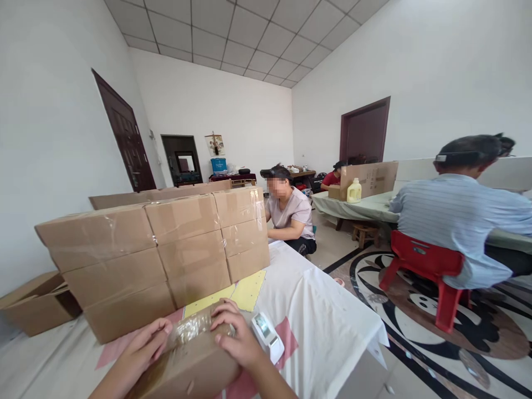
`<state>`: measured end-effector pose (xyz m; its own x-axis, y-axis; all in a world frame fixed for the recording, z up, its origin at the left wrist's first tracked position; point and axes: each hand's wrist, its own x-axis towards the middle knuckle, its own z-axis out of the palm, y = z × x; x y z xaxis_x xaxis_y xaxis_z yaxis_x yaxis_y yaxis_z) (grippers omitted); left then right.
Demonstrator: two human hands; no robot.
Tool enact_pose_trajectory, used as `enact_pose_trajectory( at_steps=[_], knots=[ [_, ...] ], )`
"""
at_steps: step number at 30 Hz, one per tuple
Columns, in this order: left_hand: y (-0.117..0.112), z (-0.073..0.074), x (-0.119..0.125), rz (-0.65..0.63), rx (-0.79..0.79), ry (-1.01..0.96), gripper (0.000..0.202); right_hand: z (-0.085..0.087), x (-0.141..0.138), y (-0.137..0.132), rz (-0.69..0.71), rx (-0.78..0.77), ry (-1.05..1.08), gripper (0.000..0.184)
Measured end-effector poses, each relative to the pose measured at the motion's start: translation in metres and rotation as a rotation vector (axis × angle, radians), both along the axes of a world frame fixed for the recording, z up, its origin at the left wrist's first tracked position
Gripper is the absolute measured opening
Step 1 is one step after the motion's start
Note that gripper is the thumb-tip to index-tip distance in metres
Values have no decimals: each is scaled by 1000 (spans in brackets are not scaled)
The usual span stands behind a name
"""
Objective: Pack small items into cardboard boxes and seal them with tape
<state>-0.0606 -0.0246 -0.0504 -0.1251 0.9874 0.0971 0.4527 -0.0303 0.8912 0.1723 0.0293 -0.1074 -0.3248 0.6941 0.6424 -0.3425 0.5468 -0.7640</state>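
A taped cardboard box [193, 363] lies at the front edge of the table, close to me. Shiny clear tape [192, 328] runs wrinkled across its top. My left hand [145, 346] is against the box's left side, its fingers curled and pressed together by the end of the tape. Over the right part of the box my right hand [235, 332] is bent, fingertips on the top and thumb lower on the near face. Just beyond that hand lies a white device with a small screen [266, 335].
A wall of stacked cardboard boxes [162, 249] stands behind the box, with an open carton [39, 302] at far left. A person [291, 213] sits past the stack. Another person [453, 221] sits on a red chair [428, 260] at a second table with a yellow jug [354, 191].
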Motion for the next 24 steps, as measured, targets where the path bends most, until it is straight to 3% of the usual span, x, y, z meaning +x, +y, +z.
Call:
enact_pose_trajectory(
  at_steps=[11,24],
  knots=[
    [-10,18,10,1,-32,48,67,1,0,-2,-5,-21,-24,11],
    [-12,12,9,51,88,90,67,1,-3,-6,-38,42,56,10]
  ],
)
